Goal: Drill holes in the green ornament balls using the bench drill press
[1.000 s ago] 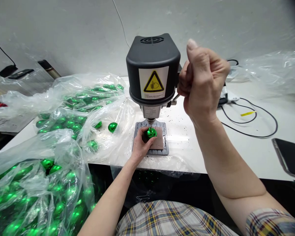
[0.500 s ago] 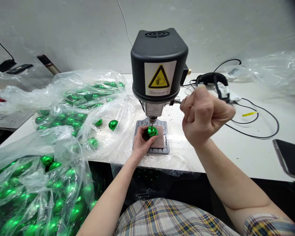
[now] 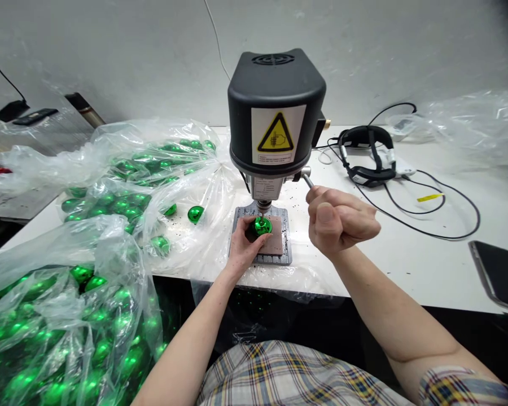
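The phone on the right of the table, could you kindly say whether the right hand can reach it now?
Probably yes, after letting go: the right hand holds the lever, but nothing visible blocks the tabletop toward the phone.

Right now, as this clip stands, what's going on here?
A person at a bench is using a drill press. The left hand steadies a shiny green piece on a brown board under the drill bit, while the right hand is closed on the lever. Whether the tip has gone through can't be seen. More green pieces lie to the left, many under clear plastic.
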`<state>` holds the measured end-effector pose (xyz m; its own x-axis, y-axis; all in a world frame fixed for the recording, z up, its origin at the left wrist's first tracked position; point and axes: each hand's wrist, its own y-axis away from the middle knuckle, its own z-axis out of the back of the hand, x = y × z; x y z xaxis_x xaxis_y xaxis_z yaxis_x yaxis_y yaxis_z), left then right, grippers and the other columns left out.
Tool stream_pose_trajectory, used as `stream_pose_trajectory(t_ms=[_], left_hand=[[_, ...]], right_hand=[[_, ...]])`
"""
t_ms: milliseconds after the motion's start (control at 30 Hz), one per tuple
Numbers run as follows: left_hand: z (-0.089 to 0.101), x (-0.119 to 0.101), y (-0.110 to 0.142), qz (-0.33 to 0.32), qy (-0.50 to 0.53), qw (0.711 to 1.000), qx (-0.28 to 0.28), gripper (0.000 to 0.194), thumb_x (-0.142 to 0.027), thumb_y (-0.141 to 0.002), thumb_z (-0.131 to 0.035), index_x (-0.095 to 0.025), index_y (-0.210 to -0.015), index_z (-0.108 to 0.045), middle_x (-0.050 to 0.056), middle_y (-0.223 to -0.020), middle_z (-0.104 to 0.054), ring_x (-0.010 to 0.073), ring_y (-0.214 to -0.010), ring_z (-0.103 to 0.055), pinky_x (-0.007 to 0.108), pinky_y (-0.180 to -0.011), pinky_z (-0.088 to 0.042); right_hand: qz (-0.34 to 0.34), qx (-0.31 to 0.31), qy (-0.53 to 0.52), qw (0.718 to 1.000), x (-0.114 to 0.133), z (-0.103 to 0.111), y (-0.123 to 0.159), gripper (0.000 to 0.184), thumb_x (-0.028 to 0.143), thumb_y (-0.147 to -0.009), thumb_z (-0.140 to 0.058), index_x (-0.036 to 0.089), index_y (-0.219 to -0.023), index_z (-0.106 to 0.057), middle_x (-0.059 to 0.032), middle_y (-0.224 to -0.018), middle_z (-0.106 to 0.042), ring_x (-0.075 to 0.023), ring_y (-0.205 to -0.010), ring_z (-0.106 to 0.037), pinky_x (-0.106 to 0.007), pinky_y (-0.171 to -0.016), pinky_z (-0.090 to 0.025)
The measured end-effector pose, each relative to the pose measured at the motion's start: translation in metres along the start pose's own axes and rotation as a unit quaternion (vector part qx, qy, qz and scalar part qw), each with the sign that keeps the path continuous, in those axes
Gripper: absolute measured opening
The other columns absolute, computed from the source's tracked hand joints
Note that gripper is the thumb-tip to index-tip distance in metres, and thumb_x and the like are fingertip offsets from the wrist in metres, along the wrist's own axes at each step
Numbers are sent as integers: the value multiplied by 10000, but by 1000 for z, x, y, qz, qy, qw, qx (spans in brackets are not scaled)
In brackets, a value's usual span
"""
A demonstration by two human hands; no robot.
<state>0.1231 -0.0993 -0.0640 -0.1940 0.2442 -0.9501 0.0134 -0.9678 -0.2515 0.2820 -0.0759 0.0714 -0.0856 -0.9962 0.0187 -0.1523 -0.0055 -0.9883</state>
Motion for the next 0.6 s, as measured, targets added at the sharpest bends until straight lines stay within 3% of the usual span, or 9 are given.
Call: stream_pose_trajectory(t_ms=[133, 233, 300, 367, 433, 533, 600], left_hand=[[1, -2, 2, 4, -6, 1000, 1, 467, -362, -764, -803, -216, -1133, -558, 76, -1106, -687, 245, -1064, -668, 406, -950, -531], [1, 1, 0, 3, -4, 1000, 0, 465, -362, -764, -801, -216, -1133, -558, 80, -1114, -687, 246, -1071, -665, 401, -945, -530], [0, 1, -2, 8, -7, 1000, -3, 459, -350, -761, -803, -214, -1129, -565, 79, -1101, -692, 242, -1061, -669, 397, -937, -533], [-1, -6, -2, 10, -19, 999, -24, 445, -346, -751, -809, -209, -1106, -579, 73, -1069, -694, 232, -1029, -675, 383, -909, -543], [0, -18, 5, 3, -50, 995, -82, 411, -355, -745, -812, -202, -1058, -594, 64, -1015, -687, 213, -963, -678, 353, -845, -557], [8, -35, 40, -88, -119, 977, -156, 373, -332, -765, -795, -199, -1050, -593, 56, -959, -666, 190, -880, -668, 315, -755, -561], [16, -34, 75, -212, -156, 958, -114, 445, -308, -759, -801, -194, -1125, -576, 89, -1017, -675, 206, -921, -678, 320, -763, -574]], right_hand=[[24, 20, -8, 999, 1, 2, 7, 431, 47, -847, -546, 187, -568, -249, 49, -515, -330, -52, -422, -331, -264, -419, -237], [3, 13, 1, 1000, 3, -1, 1, 458, 65, -869, -548, 182, -548, -244, 52, -483, -322, -51, -399, -317, -268, -413, -227], [-46, -48, 22, 998, 2, -8, -15, 496, 108, -905, -554, 172, -517, -250, 58, -448, -286, -42, -376, -285, -254, -395, -202], [-139, -110, 46, 983, -3, -15, -39, 531, 236, -942, -576, 176, -487, -308, 56, -423, -316, -46, -364, -315, -251, -379, -211], [-233, -109, 23, 966, -11, -21, -63, 520, 338, -928, -615, 189, -491, -376, 54, -427, -374, -49, -362, -308, -251, -360, -219], [-324, -93, -15, 941, -23, -23, -83, 487, 382, -909, -636, 201, -528, -393, 65, -448, -340, -48, -350, -277, -241, -325, -189], [-338, -90, -17, 937, -29, -22, -84, 480, 392, -906, -638, 206, -545, -382, 67, -460, -330, -50, -355, -281, -235, -322, -198]])
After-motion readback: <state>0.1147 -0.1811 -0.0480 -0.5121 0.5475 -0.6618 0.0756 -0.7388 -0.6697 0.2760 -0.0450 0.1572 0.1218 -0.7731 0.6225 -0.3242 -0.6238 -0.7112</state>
